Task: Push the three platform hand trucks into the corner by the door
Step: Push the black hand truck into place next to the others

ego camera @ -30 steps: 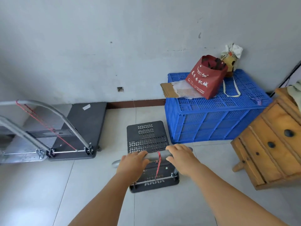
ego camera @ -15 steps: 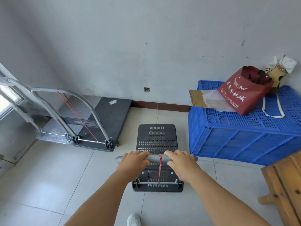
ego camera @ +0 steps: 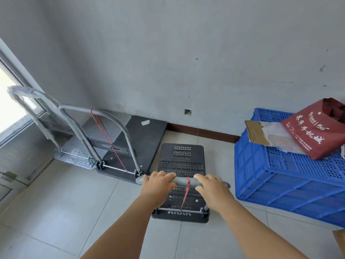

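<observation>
I have both hands on the grey handle bar (ego camera: 183,181) of the small black perforated truck (ego camera: 182,161): left grip (ego camera: 158,186) and right grip (ego camera: 211,187) are each clamped over the bar, set either side of the red cord (ego camera: 187,191) tied at its middle. I judge that even spacing is there to keep the push straight, so the deck rolls ahead without swinging.

The deck stretches forward from my grips toward the wall. Ahead and to the left of the left grip, the other two trucks are parked against the wall beside the door frame: the black-decked one (ego camera: 141,141) nearest, the silver one (ego camera: 82,150) beyond it, handles upright. To the right of the right grip stands the blue crate (ego camera: 291,176), close beside the deck.

Compared with half a second ago, my view has swung left: the corner trucks sit more central, the crate has slid toward the right edge, and the wooden cabinet has all but gone.
</observation>
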Available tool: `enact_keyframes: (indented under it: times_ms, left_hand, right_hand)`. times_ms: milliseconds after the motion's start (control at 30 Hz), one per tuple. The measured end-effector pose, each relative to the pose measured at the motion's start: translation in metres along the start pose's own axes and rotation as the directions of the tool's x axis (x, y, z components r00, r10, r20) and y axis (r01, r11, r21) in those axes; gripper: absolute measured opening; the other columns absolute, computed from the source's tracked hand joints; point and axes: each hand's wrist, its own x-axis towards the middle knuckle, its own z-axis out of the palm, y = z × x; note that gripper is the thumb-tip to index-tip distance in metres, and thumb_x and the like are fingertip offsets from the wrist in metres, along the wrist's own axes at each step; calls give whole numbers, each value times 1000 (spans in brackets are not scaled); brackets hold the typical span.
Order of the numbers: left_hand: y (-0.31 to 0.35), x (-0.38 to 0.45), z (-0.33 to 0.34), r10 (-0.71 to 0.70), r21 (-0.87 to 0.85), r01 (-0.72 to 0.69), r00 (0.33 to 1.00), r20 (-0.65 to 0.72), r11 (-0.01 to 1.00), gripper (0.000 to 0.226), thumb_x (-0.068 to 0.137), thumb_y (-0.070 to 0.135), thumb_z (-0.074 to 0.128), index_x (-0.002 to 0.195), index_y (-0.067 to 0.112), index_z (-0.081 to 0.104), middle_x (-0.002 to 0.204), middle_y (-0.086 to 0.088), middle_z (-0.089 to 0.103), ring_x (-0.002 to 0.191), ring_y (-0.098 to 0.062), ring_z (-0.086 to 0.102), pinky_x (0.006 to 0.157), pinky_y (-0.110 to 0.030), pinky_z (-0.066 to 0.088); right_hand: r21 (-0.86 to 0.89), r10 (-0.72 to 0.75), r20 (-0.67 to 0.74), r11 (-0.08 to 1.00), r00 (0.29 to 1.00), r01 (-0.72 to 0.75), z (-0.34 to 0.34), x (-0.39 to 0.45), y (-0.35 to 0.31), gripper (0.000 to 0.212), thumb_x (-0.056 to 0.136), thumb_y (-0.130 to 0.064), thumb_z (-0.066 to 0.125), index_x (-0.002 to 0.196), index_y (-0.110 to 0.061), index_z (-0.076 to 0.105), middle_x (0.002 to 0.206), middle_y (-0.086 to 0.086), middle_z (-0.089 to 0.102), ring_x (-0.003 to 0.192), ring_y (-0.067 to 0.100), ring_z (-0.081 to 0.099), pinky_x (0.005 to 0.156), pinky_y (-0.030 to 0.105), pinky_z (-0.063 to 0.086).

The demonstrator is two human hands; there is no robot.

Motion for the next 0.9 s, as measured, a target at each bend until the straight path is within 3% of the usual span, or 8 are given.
enact_keyframes:
  times_ms: [300,900]
  left_hand:
    - [-38,59,-35,21,-17,-21,1000,1,1000,28,99,39,33,123,37,46,118,5,51,120,-19,37,106,-49,25]
    - [-58,189,-95,25,10,-26,998,64,1000,29,99,34,34,125,37,46,121,5,50,123,-20,36,105,-46,27]
  right_hand:
    - [28,65,-9,997,998,-65,-13,56,-34,31,100,-32,35,131,-37,37,124,3,52,116,28,43,98,59,37]
    - [74,90,-24,993,996,-88,-69,175,-49,35,101,-26,33,135,-34,36,130,6,49,119,27,42,96,51,35]
